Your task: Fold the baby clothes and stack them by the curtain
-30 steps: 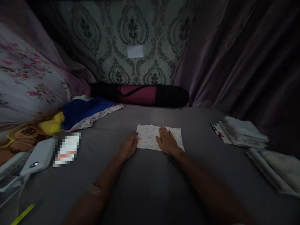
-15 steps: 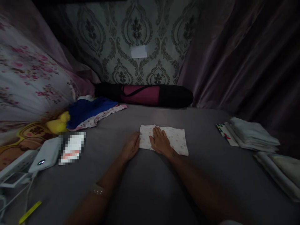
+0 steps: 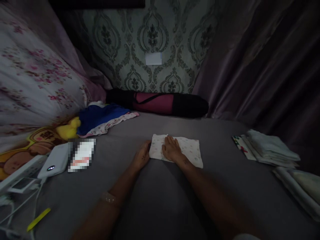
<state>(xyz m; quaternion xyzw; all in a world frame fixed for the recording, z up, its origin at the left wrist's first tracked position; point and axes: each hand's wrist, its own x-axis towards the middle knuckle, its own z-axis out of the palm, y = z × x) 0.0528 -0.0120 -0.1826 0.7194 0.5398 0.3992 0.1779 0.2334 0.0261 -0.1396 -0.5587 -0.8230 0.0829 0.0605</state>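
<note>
One white patterned cloth (image 3: 190,150) lies flat on a grey sheet (image 3: 220,186). Two hands are at it. The right hand (image 3: 172,149) rests palm down on top of the cloth, left of its middle, fingers nearly straight and close together, grasping nothing that shows. The left hand (image 3: 143,155) is at the cloth's left edge, its fingers slightly bent; whether it pinches that edge I cannot tell.

Right of the cloth, well apart, are two piles of folded fabric: a farther stack (image 3: 271,146), its layers too dim to count, and a nearer bundle (image 3: 300,186). Left of the cloth are one white device (image 3: 55,161) with a lit display, one power strip (image 3: 25,171) with cables, one pixelated item (image 3: 82,155) and one yellow strip (image 3: 38,220). Farther left-back of the cloth are one yellow plush (image 3: 71,129) and some blue fabric (image 3: 103,115).

The grey sheet spreads under the cloth on all sides. Behind the cloth, one long black-and-pink bag (image 3: 153,102) lies along the foot of a damask-patterned wall (image 3: 172,33) bearing one white card (image 3: 153,58). A dark curtain (image 3: 240,66) hangs right-back of the cloth, floral fabric (image 3: 37,73) left-back.

The cloth's far and right edges show uncovered by the hands, with wide stretches of sheet between the cloth and the bag, and between the cloth and the folded piles.
</note>
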